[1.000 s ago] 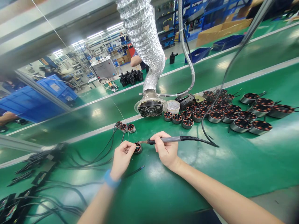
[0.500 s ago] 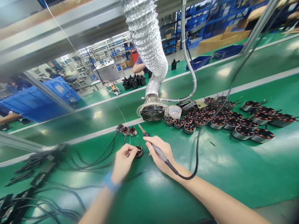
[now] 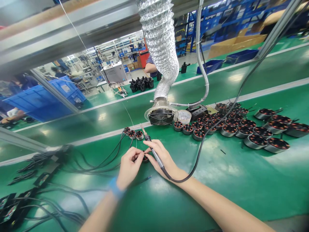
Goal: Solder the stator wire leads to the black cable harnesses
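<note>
My right hand [image 3: 162, 158] is closed around a soldering iron [image 3: 156, 157], its tip pointing up and away from me. Thumb and finger of that hand also reach to a small motor stator [image 3: 145, 159] with dark rim and copper windings, mostly hidden behind my fingers. On the stator's left side my left hand [image 3: 131, 164], wearing a blue wristband [image 3: 116, 188], is closed in a pinch. A thin solder wire [image 3: 132, 124] comes down from above into it. Whether it also grips a lead of the stator is hidden. Just beyond stand several small stators [image 3: 139, 135] with black cables.
A fume extractor [image 3: 161, 116] on a silver duct hangs ahead. Beside it are a white cup [image 3: 184, 116] and many stators [image 3: 229, 130] at right. Black cables [image 3: 60, 196] lie left. The iron's cord [image 3: 198, 154] crosses my right side. A co-worker's arm [image 3: 151, 67] shows behind the duct.
My right hand has moved left to the stator, its fingertips now meeting my left hand's. The iron stands more upright. The whole view has shifted slightly.
</note>
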Demonstrator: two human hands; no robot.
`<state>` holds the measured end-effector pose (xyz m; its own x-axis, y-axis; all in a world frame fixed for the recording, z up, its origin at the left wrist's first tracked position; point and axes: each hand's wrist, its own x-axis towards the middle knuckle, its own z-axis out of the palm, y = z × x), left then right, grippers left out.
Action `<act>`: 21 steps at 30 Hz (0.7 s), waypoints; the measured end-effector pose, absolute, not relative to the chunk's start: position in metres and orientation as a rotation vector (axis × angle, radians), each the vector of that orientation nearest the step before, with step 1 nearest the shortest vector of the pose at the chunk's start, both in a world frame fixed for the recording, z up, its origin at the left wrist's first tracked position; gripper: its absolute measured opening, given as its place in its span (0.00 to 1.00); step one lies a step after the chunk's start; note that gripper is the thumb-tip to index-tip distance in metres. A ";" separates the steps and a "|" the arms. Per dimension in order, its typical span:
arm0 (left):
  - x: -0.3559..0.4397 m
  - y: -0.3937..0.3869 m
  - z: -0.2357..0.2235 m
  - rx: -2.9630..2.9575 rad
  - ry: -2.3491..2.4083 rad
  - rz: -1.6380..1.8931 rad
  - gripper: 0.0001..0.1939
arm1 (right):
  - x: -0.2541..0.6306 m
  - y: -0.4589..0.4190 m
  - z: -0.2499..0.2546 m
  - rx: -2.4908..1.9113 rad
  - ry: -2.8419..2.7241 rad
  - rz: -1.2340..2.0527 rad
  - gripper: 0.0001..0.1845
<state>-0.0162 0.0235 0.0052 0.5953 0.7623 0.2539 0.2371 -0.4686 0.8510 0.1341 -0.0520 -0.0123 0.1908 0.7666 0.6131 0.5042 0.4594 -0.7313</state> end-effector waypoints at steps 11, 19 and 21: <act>-0.019 0.024 0.010 2.131 0.764 0.795 0.04 | 0.131 -0.049 -0.016 -1.234 -1.498 0.129 0.24; -0.019 0.022 0.007 2.057 0.765 0.750 0.02 | 0.129 -0.047 -0.020 -1.189 -1.543 0.164 0.26; -0.019 0.022 0.008 2.080 0.755 0.747 0.03 | 0.128 -0.046 -0.020 -1.186 -1.548 0.133 0.26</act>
<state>-0.0192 0.0216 0.0075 0.6500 0.7181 0.2486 0.2564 -0.5153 0.8178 0.1282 -0.0457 -0.0203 0.1319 0.7234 0.6777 0.5973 0.4876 -0.6367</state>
